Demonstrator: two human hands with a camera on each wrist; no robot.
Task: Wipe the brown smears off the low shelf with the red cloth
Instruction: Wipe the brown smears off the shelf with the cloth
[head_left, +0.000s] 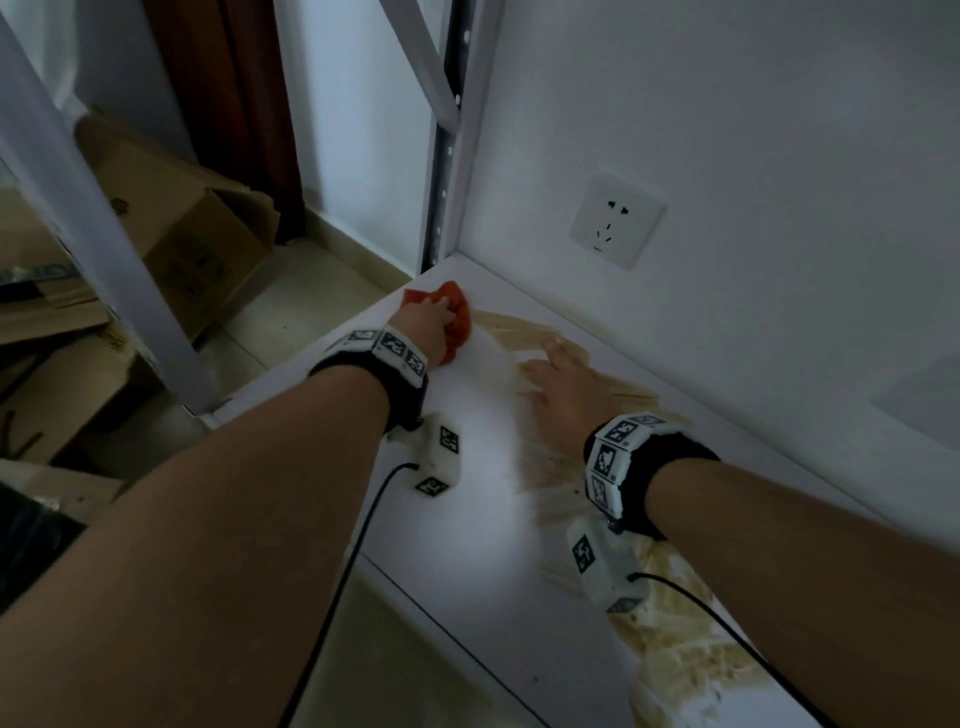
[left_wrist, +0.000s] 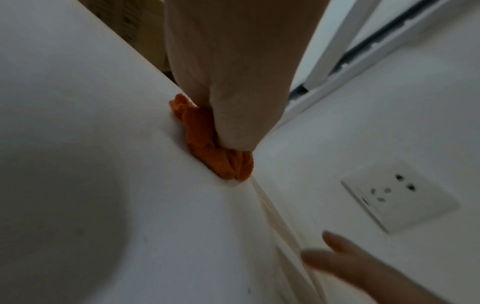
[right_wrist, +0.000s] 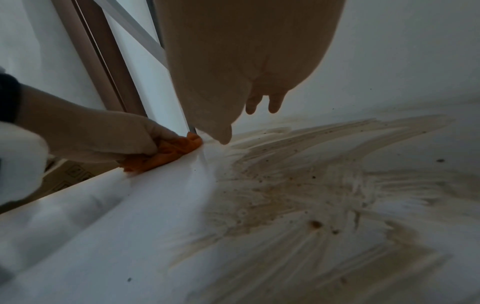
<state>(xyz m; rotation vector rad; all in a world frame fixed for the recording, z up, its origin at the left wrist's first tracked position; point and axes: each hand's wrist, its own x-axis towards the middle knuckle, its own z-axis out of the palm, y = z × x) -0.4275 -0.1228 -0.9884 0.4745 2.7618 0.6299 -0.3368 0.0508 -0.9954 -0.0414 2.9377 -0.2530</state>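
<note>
The red cloth (head_left: 451, 317) sits bunched at the shelf's far left corner, gripped by the left hand (head_left: 423, 325) with fingers curled round it. The shelf (head_left: 478, 519) looks clean along its left part, but brown smears (right_wrist: 298, 185) cover the rest toward the back wall (most of the job remains, I judge). The right hand (head_left: 563, 389) rests with fingers spread on them.

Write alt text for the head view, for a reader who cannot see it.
A person's left hand grips a bunched red cloth at the far corner of a low white shelf, while the right hand lies open, fingers spread, on brown smears streaking the shelf's right side. A wall socket sits above; cardboard boxes stand on the floor at left.
</note>
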